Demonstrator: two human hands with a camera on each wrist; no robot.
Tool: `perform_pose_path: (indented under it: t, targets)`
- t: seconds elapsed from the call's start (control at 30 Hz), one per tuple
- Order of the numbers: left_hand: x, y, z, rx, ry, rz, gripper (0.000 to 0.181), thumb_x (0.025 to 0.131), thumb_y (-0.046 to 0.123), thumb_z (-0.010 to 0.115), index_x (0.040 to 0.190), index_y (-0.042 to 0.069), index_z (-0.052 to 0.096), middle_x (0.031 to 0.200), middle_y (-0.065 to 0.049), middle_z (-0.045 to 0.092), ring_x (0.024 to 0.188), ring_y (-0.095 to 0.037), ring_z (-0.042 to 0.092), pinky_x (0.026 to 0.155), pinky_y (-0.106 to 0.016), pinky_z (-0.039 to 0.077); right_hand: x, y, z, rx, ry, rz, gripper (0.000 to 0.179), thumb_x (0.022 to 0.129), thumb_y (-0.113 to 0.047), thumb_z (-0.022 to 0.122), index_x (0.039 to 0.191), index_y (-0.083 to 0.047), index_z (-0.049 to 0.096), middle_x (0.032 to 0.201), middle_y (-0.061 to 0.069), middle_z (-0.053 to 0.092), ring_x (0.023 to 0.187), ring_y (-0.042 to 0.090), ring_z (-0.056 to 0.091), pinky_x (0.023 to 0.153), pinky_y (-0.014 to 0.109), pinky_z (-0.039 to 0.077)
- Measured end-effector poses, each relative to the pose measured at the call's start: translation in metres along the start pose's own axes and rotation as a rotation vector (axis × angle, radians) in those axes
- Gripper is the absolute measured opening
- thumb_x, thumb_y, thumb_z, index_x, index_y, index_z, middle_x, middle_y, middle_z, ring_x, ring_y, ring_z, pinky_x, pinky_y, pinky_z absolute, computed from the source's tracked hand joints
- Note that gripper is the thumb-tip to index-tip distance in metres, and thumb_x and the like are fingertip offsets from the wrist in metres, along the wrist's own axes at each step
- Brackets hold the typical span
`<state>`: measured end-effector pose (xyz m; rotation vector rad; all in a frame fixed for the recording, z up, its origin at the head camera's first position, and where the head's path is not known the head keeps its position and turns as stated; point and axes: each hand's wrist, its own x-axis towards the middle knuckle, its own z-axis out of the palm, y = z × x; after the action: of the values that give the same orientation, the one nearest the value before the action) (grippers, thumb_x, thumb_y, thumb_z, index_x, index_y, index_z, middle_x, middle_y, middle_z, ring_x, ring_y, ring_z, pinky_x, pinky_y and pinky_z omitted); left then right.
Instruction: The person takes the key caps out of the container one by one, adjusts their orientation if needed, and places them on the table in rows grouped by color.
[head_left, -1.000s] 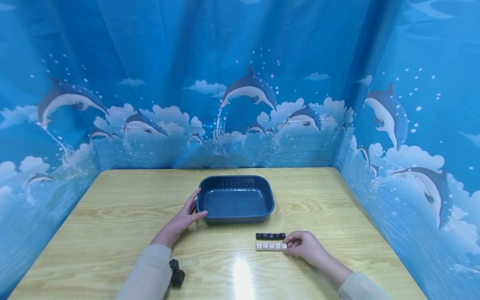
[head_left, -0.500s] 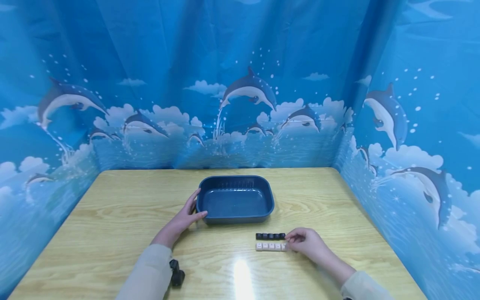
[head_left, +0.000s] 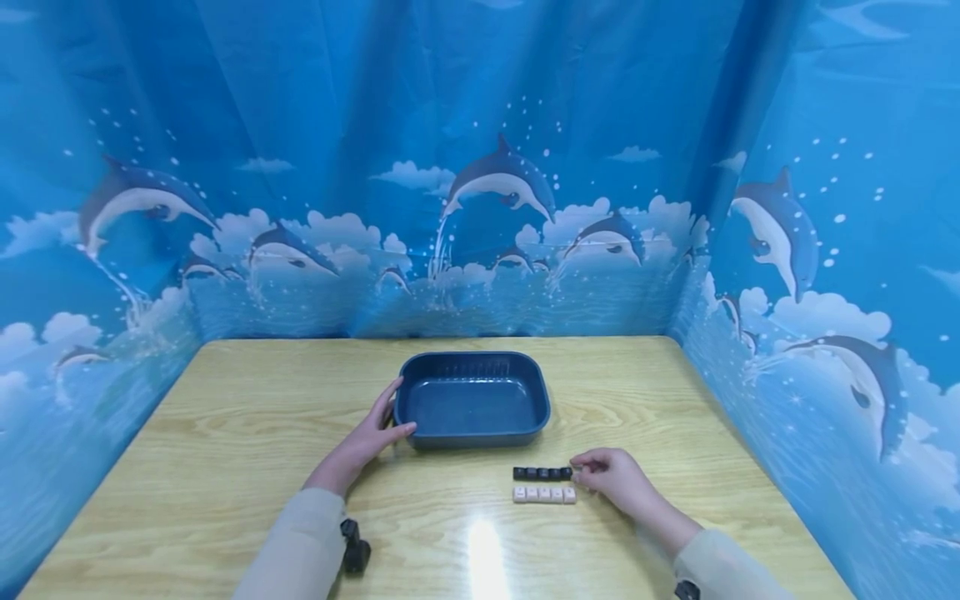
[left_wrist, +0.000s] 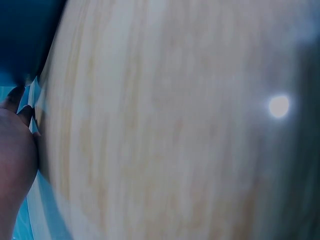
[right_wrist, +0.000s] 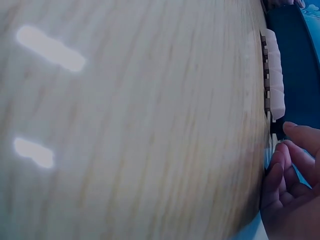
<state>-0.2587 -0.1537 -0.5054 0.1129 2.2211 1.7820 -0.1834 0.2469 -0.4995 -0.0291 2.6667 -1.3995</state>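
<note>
My left hand (head_left: 371, 432) lies against the left side of a dark blue rectangular basin (head_left: 471, 439). Its thumb is at the front rim, and the other fingers reach along the side. At the right end of a row of black keycaps (head_left: 543, 473), my right hand (head_left: 617, 482) has its thumb and index finger beside the last cap. Whether they pinch it or only touch it cannot be made out. Just in front runs a parallel row of white keycaps (head_left: 544, 495). In the right wrist view the white keycaps (right_wrist: 275, 75) mostly hide the black ones.
The pale wooden table (head_left: 262, 400) carries both rows in front of the basin. A blue dolphin-print curtain (head_left: 345, 167) hangs behind the table and along its sides. Dark camera mounts sit at the left cuff (head_left: 356, 550) and right cuff (head_left: 686, 590).
My right hand has moved from the right end of the white row back to the end of the black row. The left hand, the basin and both rows look unchanged.
</note>
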Motion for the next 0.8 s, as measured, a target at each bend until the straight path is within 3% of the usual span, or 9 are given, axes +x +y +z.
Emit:
perform_pose_path:
  t: [0.13,0.43,0.8]
  targets:
    - [0.0003,-0.0010,0.0007,-0.020,-0.002,0.020,0.085,0.093,0.018,0.067,0.158,0.030,0.013,0.159,-0.025,0.010,0.146,-0.039,0.006,0.117,-0.050,0.006,0.0010,0.0001,0.0015,-0.025,0.010,0.023,0.022,0.078,-0.005,0.077,0.099,0.001,0.072,0.080,0.000,0.066,0.073,0.015,0.060,0.062,0.024,0.052]
    - [-0.0023,0.0008,0.0000,0.004,0.004,-0.001,0.086,0.093,0.020,0.068,0.157,0.032,0.011,0.159,-0.025,0.008,0.146,-0.040,0.006,0.116,-0.053,0.006,0.0006,-0.0009,0.0033,-0.015,-0.005,0.038,0.024,0.076,-0.003,0.077,0.099,0.000,0.072,0.079,0.002,0.062,0.070,0.017,0.057,0.056,0.024,0.050]
    - [-0.0033,0.0035,-0.0001,0.009,-0.005,-0.019,0.087,0.093,0.023,0.068,0.157,0.032,0.010,0.160,-0.025,0.005,0.145,-0.042,0.002,0.115,-0.057,0.005,-0.0003,-0.0018,0.0037,-0.024,0.003,0.057,0.023,0.075,-0.004,0.079,0.097,-0.003,0.073,0.081,0.002,0.063,0.071,0.017,0.057,0.057,0.025,0.050]
